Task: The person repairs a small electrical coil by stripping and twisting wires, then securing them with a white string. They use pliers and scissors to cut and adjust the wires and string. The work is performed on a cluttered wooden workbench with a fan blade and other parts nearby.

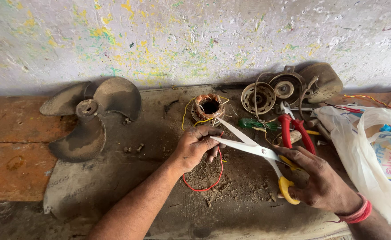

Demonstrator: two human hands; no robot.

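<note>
A person works on a dismantled fan at a grimy table (115, 186) set against a paint-flecked wall. The left hand (195, 146) is closed around a thin red wire (213, 184), pinching it at the fingertips, while the slack falls in a loop onto the dusty surface just below the wrist. The right hand (322, 182) grips a pair of yellow-handled scissors (253, 146), fingers curled through the handle loops, the blades spread wide with the tips aimed toward the left hand's fingers. The lower blade lies against or just beside those fingertips; whether the wire sits between the blades cannot be told.

Judging from the scene, the strip-down appears well advanced: the dusty three-bladed fan propeller (88, 115) lies off to the left, well apart from both hands, and the motor housing parts (288, 89) are stacked at the back right. The copper-wound stator coil (208, 106) rests bare just beyond the left hand, yellow and pale leads trailing from it. The red wire looks uncut at this point, so the wiring work on the coil seems to remain.

Red-handled pliers (295, 131) lie just beyond the scissors, near a green-handled tool (255, 124). A white plastic bag (373, 151) sits at the right edge, close beside the right wrist, which wears a red thread band (357, 214).
</note>
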